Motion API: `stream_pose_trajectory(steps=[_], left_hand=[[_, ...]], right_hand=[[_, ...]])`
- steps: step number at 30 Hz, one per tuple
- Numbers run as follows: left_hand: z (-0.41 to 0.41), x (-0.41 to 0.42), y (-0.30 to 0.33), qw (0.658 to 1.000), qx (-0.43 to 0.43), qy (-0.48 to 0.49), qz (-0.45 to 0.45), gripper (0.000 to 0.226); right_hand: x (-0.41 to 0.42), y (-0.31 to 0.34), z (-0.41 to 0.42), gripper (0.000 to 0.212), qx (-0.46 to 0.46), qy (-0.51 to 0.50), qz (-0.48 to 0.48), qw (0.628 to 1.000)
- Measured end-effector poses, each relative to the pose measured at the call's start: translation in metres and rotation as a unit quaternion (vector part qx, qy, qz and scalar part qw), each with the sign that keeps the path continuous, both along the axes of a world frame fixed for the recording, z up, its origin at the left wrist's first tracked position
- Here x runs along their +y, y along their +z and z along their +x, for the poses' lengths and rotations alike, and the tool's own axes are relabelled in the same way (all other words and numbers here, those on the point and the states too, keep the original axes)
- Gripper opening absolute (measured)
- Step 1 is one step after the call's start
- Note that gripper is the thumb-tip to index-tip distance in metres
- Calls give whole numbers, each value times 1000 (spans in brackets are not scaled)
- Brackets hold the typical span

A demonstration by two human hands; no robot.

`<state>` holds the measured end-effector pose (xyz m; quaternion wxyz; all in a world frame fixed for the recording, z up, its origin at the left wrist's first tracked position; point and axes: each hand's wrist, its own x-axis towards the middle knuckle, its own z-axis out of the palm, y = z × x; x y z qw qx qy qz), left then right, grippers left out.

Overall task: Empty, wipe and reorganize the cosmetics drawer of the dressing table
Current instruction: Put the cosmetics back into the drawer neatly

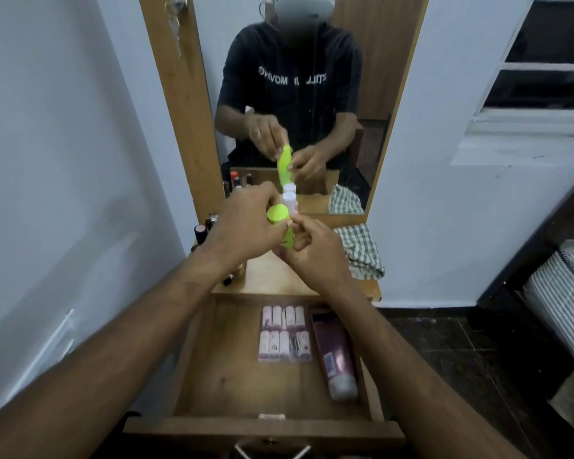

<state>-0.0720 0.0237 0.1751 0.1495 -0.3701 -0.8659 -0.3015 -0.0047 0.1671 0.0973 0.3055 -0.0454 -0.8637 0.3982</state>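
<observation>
The green bottle (280,226) is up over the dressing table top (272,276), held between both hands: the left hand (246,223) is wrapped round its cap end, and the right hand (312,250) pinches its lower body. Below, the open drawer (232,369) already holds a pack of small pink tubes (285,332) and a pink tube (337,356) along its right side, so this looks like the restocking stage. A checked cloth (362,250) lies on the right of the top, lipsticks (203,231) on the left. Next the bottle probably needs lowering into the drawer's bare left half.

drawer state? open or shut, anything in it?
Open: drawer pulled out, holding a pink tube and a pack of small bottles, rest bare wood.
</observation>
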Motion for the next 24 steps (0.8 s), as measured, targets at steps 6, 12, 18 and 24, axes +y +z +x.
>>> stream_pose_trajectory(steps=[6,12,18,24], left_hand=[[55,-59,-18,998,-44,23,25,24],[70,-98,-91,991,-67,109,49,27],[54,-100,-152,958,-214,175,71,27],[41,-86,-172,921,-319,201,93,27]], right_hand=[[-30,-21,37,56,-5,111,-10,994],[-5,-19,26,41,-16,19,-44,999],[24,-7,-13,54,-21,-125,-5,992],[25,-4,-42,63,-36,-153,-5,987]])
